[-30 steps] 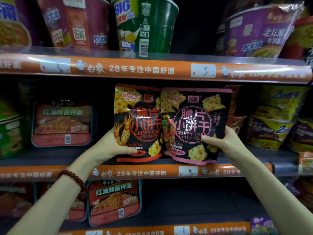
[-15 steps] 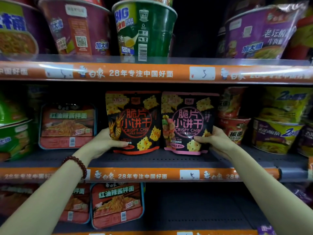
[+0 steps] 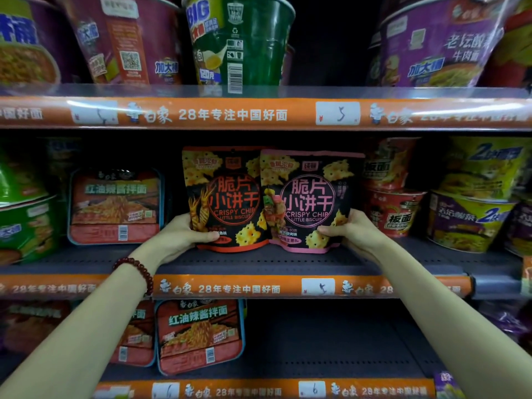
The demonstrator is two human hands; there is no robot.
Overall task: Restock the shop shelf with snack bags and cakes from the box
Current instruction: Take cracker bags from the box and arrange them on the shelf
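Two black snack bags stand upright side by side on the grey middle shelf (image 3: 288, 262). The orange-trimmed bag (image 3: 227, 194) is on the left, and the pink-trimmed bag (image 3: 312, 197) overlaps its right edge. My left hand (image 3: 178, 239) grips the lower left corner of the orange-trimmed bag, thumb across its front. My right hand (image 3: 357, 234) grips the lower right corner of the pink-trimmed bag. Both bag bottoms rest on the shelf, set back from its orange front strip. The box is not in view.
A red noodle tray (image 3: 115, 205) stands left of the bags and stacked red noodle bowls (image 3: 391, 194) stand right. Large noodle cups (image 3: 239, 38) fill the top shelf. More red trays (image 3: 201, 335) sit on the lower shelf, with bare grey shelf beside them.
Both hands pushed the two bags from the shelf's front edge back and down onto the middle shelf. The bags now stand deeper between the tray and the bowls.
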